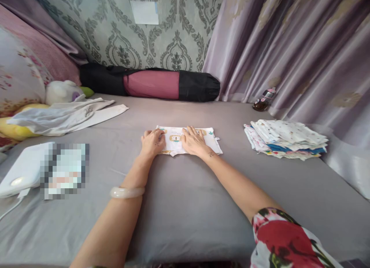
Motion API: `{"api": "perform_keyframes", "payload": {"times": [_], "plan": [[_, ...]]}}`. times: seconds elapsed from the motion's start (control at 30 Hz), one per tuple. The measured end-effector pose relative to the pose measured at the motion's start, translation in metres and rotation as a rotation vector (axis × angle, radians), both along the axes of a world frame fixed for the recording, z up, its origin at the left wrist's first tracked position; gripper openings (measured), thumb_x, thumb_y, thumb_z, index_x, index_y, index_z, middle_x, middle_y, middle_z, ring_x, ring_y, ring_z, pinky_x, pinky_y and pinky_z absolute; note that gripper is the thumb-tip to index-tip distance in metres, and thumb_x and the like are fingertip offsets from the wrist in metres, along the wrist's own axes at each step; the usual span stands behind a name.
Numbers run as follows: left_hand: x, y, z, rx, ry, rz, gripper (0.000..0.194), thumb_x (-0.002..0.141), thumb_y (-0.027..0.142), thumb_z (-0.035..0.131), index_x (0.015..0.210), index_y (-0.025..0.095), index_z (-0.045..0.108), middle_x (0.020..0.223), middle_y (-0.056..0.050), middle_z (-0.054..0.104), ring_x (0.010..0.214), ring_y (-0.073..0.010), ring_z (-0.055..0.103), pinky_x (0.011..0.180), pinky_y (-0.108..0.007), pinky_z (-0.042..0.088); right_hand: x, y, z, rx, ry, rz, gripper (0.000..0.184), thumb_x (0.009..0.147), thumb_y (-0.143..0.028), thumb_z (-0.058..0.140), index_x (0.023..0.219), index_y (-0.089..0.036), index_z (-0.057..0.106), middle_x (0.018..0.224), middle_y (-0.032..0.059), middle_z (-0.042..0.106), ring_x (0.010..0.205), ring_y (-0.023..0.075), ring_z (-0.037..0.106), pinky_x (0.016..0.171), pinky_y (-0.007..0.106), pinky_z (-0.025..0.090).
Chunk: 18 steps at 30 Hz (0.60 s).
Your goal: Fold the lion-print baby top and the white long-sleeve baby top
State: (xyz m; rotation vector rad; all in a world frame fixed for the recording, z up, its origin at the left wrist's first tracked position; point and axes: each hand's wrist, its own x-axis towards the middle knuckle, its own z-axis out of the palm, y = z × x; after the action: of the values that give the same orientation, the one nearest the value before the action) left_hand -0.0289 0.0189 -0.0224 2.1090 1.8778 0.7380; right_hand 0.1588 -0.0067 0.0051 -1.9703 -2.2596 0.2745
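A small white garment (175, 135) with tan and green prints, shaped like children's shorts, lies folded on the grey bed sheet. My left hand (153, 143), its fingers bent, grips the garment's left end; the fingertips are partly hidden. Spread flat over the middle and right of the cloth is my right hand (195, 141), fingers apart and holding nothing. A pale bangle (127, 192) circles my left wrist. To the right stands a stack of folded printed clothes (285, 139), apart from both hands.
A crumpled light garment (66, 116) lies at the left by plush toys (62, 91). Nearer are a white device with a cable (27, 168) and a blurred-out object (66, 170). A black and pink rolled bag (152, 84) lines the wall. A bottle (264, 99) stands by the curtain.
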Motion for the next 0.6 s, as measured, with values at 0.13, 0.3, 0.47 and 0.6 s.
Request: {"api": "perform_keyframes", "payload": {"times": [0.13, 0.3, 0.47, 0.6], "plan": [[0.0, 0.0, -0.001, 0.003, -0.008, -0.004, 0.034, 0.085, 0.031, 0.046, 0.11, 0.03, 0.07, 0.126, -0.003, 0.066, 0.118, -0.0336, 0.048, 0.096, -0.047, 0.034, 0.013, -0.002, -0.009, -0.005, -0.007, 0.005, 0.056, 0.098, -0.031, 0.023, 0.151, -0.013, 0.034, 0.159, 0.0127, 0.027, 0.148, 0.0268, 0.02, 0.119, 0.05, 0.01], [-0.001, 0.001, -0.002, 0.003, -0.006, -0.005, 0.035, 0.085, 0.031, 0.045, 0.11, 0.03, 0.069, 0.126, -0.003, 0.067, 0.119, -0.0339, 0.048, 0.096, -0.048, 0.035, 0.013, -0.001, -0.015, 0.023, 0.007, 0.004, 0.057, 0.098, -0.032, 0.023, 0.151, -0.013, 0.035, 0.159, 0.0133, 0.027, 0.148, 0.0275, 0.02, 0.119, 0.051, 0.01], [0.0, 0.001, -0.001, -0.003, -0.004, -0.004, 0.035, 0.086, 0.032, 0.045, 0.11, 0.03, 0.07, 0.126, -0.005, 0.067, 0.12, -0.034, 0.048, 0.097, -0.049, 0.035, 0.019, 0.001, -0.013, -0.013, 0.037, 0.036, 0.056, 0.099, -0.031, 0.022, 0.15, -0.014, 0.035, 0.16, 0.0126, 0.026, 0.148, 0.0254, 0.019, 0.119, 0.049, 0.009], [0.0, -0.001, 0.002, -0.006, 0.001, 0.003, 0.034, 0.086, 0.03, 0.045, 0.11, 0.03, 0.07, 0.126, -0.004, 0.066, 0.122, -0.0338, 0.048, 0.099, -0.049, 0.034, 0.03, -0.001, -0.011, 0.007, 0.05, 0.051, 0.052, 0.099, -0.029, 0.025, 0.146, -0.014, 0.04, 0.158, 0.0114, 0.031, 0.147, 0.0216, 0.022, 0.119, 0.043, 0.012]]}}
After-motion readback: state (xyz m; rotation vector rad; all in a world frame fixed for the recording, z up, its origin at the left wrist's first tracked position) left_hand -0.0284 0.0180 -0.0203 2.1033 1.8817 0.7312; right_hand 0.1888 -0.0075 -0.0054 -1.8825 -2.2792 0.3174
